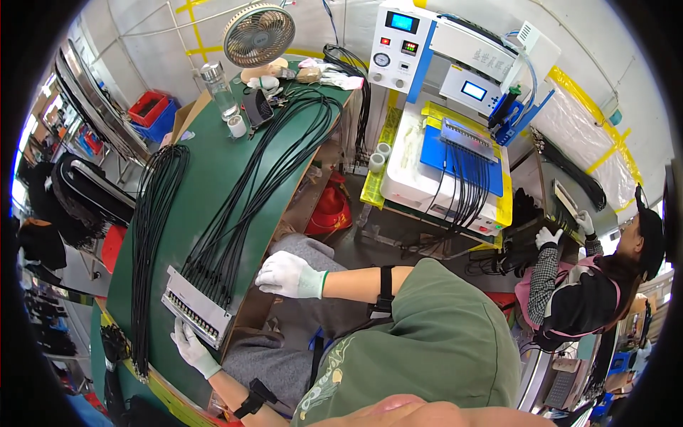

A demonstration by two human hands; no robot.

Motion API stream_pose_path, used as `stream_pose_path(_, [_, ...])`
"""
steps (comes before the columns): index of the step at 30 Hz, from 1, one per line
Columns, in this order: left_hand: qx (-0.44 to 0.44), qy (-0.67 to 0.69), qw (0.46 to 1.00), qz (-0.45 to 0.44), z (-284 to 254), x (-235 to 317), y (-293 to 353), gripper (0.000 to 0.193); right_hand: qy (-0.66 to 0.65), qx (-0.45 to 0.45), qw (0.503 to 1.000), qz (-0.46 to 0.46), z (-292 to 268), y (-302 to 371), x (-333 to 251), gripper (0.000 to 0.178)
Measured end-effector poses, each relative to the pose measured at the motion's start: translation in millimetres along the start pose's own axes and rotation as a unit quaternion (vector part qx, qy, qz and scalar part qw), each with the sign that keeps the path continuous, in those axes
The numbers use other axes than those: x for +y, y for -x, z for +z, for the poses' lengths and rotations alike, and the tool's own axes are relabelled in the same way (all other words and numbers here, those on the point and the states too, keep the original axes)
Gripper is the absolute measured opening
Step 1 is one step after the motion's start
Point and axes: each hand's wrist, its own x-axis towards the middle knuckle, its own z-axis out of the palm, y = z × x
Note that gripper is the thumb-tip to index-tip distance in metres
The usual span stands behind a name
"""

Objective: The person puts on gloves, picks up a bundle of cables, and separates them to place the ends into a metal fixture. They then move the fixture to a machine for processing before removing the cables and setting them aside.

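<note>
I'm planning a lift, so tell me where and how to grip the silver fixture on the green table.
Probably by both short ends, coming in lengthwise from either side: the long silver fixture lies flat, with black cables leaving one long edge and a row of connectors along the other.

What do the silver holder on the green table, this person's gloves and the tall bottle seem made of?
Holder: probably metal, matte silver-grey, crisp straight edges. Gloves: likely knitted fabric, soft matte white, green-edged cuff. Bottle: see-through, shiny; glass or plastic, can't tell.
</note>
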Motion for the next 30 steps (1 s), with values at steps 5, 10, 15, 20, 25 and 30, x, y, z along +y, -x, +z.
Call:
stream_pose_path(5, [0.018,0.049,0.998,-0.044,-19,5,7,0.03,-0.043,0.024,0.998,-0.033,11,-12,-11,0.012])
stream_pose_path(10, [0.066,-0.001,0.998,-0.021,2,22,11,0.024,-0.009,-0.038,0.999,-0.035,3,-9,-8,0.013])
stream_pose_path(15, [0.092,-0.047,0.993,0.064,-2,6,11,0.027,-0.033,-0.036,0.998,-0.048,6,-13,-22,0.015])
stream_pose_path(20, [0.108,-0.051,0.992,0.049,-2,16,11,0.027,-0.018,-0.037,0.998,-0.054,12,-15,-23,0.013])
stream_pose_path(25, [0.111,-0.023,0.993,0.032,-6,21,12,0.027,-0.02,-0.054,0.996,-0.065,13,-19,-28,0.013])
stream_pose_path(30, [0.146,0.114,0.981,-0.06,-9,37,15,0.024,-0.009,-0.073,0.995,-0.065,14,-19,-28,0.013])
